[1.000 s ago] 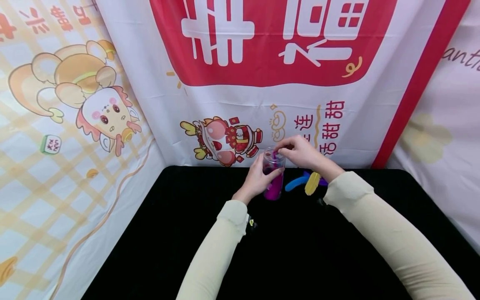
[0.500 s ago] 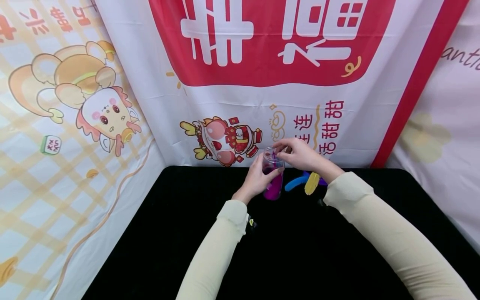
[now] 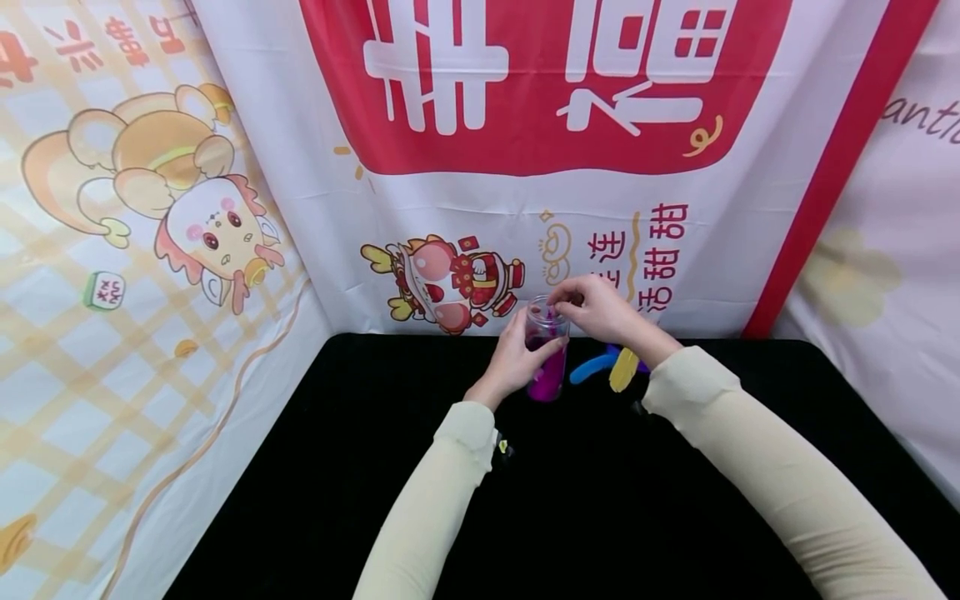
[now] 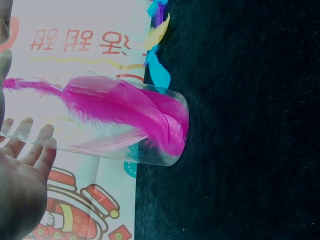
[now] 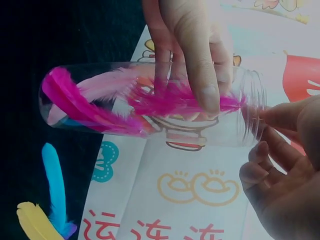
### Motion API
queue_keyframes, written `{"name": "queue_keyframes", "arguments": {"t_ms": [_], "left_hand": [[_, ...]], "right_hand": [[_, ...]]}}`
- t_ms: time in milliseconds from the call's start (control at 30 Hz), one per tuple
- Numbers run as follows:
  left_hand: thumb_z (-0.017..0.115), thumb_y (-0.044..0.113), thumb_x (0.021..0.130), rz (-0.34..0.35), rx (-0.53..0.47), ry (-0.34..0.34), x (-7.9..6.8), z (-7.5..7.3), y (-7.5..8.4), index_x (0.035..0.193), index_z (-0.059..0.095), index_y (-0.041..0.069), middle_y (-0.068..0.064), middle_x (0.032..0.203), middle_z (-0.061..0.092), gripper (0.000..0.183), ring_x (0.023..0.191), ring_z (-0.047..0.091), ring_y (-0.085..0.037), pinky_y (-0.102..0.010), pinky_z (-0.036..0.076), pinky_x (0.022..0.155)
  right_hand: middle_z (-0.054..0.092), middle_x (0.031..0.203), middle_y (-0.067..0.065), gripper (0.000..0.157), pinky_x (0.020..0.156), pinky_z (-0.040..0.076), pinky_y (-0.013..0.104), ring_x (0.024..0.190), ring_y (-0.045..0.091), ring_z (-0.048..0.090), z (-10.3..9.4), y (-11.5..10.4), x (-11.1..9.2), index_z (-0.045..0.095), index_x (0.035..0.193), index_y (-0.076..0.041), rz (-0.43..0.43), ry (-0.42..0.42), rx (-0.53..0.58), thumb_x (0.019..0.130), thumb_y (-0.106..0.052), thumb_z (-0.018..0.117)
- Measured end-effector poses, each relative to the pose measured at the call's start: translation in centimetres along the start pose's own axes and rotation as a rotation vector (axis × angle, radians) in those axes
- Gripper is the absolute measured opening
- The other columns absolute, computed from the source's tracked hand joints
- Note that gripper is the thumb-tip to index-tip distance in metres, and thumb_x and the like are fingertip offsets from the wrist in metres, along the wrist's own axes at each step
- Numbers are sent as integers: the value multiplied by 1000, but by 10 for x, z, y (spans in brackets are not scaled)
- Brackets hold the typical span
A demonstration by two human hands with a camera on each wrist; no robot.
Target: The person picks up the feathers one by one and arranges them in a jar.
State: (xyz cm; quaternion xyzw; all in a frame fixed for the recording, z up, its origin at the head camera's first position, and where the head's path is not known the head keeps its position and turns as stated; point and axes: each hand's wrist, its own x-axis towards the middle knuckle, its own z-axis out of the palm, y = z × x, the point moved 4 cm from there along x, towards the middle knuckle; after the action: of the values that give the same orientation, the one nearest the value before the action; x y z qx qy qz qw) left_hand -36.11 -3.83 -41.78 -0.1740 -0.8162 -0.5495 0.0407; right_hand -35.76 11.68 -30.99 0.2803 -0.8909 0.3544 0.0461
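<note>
While the left hand [image 3: 516,357] curls round a clear cylindrical jar [image 5: 230,131], upright on the far black tabletop [image 3: 390,392], the right hand [image 3: 598,307] apparently pinches a magenta feather [image 5: 145,104] within: seemingly positioning, next calling for delicate fingers.

printed cloths [image 3: 465,196] and black table [image 3: 600,508] suggest a booth.
</note>
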Motion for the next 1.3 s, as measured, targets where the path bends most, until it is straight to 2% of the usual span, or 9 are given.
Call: {"name": "queue_keyframes", "arguments": {"t_ms": [100,167,267,400,833,1033,1300], "left_hand": [[75,48,92,-5,-21,-8,0,1,0,153,36,22,-10,141,47,77,76,71,-35,-38,61,58],[75,48,92,-4,-23,-9,0,1,0,153,36,22,-10,141,48,77,82,71,-36,-42,62,60],[74,50,92,4,15,0,0,0,0,154,36,21,-8,142,48,78,106,69,-28,-41,62,80],[73,51,93,16,65,6,1,-1,1,155,36,20,-6,144,49,79,127,56,-16,-37,49,105],[74,41,95,-3,15,-7,0,-1,1,156,33,18,-8,149,46,77,130,55,-21,-42,49,106],[75,43,94,-5,22,8,0,-1,-1,155,35,17,-7,146,48,77,128,57,-20,-40,51,105],[75,49,92,-1,31,11,2,0,-1,155,34,20,-6,147,48,80,129,56,-19,-37,49,107]], "right_hand": [[74,95,11,15,75,52,39,82,24,64,1,1,2,76,107,0,7,33,-2,96,-6,68],[73,93,12,15,74,52,38,81,25,64,1,2,2,75,107,0,12,52,-1,94,-6,70],[72,92,12,15,74,52,38,81,26,64,1,2,3,75,106,-1,16,65,5,92,-5,71],[73,93,12,15,75,53,38,82,25,65,0,2,3,75,106,0,19,62,12,94,-5,69],[74,101,10,14,74,55,38,84,23,67,-15,0,-6,78,106,-7,46,62,20,99,-13,66],[73,102,11,16,74,54,36,86,23,66,-18,4,-10,76,107,-4,33,29,29,100,-13,65],[73,102,11,17,80,53,40,90,24,65,-25,10,-20,75,109,-3,22,-9,33,100,-14,66]]}}
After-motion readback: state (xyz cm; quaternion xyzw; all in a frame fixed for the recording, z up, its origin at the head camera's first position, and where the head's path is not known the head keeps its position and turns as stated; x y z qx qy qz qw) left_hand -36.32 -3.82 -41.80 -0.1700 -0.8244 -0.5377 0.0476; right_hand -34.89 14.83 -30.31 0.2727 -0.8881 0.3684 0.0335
